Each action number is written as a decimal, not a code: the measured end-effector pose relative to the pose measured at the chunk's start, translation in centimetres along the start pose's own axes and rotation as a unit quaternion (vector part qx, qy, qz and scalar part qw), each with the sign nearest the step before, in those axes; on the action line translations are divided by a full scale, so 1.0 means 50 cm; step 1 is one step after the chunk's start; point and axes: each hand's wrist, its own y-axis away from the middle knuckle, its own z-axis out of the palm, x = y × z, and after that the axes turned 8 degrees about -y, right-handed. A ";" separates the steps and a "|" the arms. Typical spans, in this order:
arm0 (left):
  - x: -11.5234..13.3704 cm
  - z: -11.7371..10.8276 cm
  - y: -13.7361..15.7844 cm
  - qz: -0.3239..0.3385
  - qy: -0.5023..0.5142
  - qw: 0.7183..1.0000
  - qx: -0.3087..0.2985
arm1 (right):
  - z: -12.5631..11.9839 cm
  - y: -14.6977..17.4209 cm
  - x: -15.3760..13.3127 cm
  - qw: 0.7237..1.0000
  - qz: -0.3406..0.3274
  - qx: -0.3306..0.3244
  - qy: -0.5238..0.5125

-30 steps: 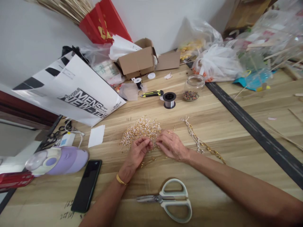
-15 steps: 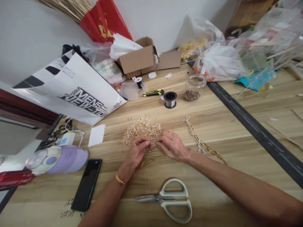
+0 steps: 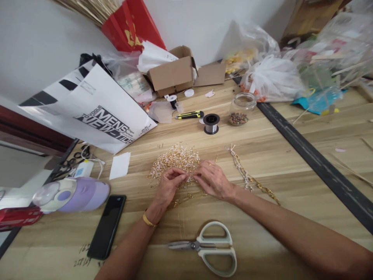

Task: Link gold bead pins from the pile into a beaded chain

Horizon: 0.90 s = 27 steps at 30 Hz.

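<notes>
Left hand: thumb and forefinger pressed together in a pinch (image 3: pixel 172 183); what sits in the tips is too small to tell.
Loose pieces: a heap of tiny gold and silver-white pieces (image 3: pixel 174 158) lies just beyond the left hand and reaches across to the right one; by its bulk, most of the stock looks unjoined.
Chain in hand area: a short gold chain (image 3: pixel 189 196) rests on the near side of both hands, seemingly part-made; whether it joins the fingers cannot be told.
Right hand: fingertips bunched against the thumb (image 3: pixel 212 180), nearly meeting the left; its grip is likewise too fine to read.
Joined strands: gold and silver chains (image 3: pixel 238 166) lie right of the right hand, apparently finished lengths.
Table: wood-grained (image 3: pixel 163 264); left of the left hand, a lilac bottle (image 3: pixel 74 194) and dark phone (image 3: pixel 107 227); scissors (image 3: pixel 201 245) nearer the wearer than both hands; beyond them, a cutter (image 3: pixel 190 115), wire spool (image 3: pixel 211 124) and bead jar (image 3: pixel 240 111); a black strip (image 3: pixel 291 138) runs to the right.
Room: far left of the hands, a white paper bag (image 3: pixel 96 105); straight beyond, an opened carton (image 3: pixel 171 76) against a pale wall (image 3: pixel 198 23); beyond to the right, plastic bags (image 3: pixel 274 79).
</notes>
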 end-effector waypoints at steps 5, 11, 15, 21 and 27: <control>-0.004 -0.001 0.000 -0.019 -0.015 1.000 0.020 | 0.001 0.001 0.000 1.000 0.000 0.002 0.005; -0.011 -0.005 -0.003 -0.027 -0.024 0.999 0.029 | 0.001 0.002 0.001 1.000 0.003 0.000 0.007; -0.015 -0.007 -0.004 -0.020 -0.030 0.999 0.028 | 0.001 0.002 0.000 1.000 0.004 -0.002 0.004; -0.015 -0.009 -0.002 0.000 -0.066 0.998 0.020 | 0.001 0.000 -0.004 1.000 0.000 -0.009 0.004; -0.009 -0.008 0.004 0.015 -0.088 0.996 -0.012 | 0.000 0.000 -0.002 1.000 0.002 -0.012 0.009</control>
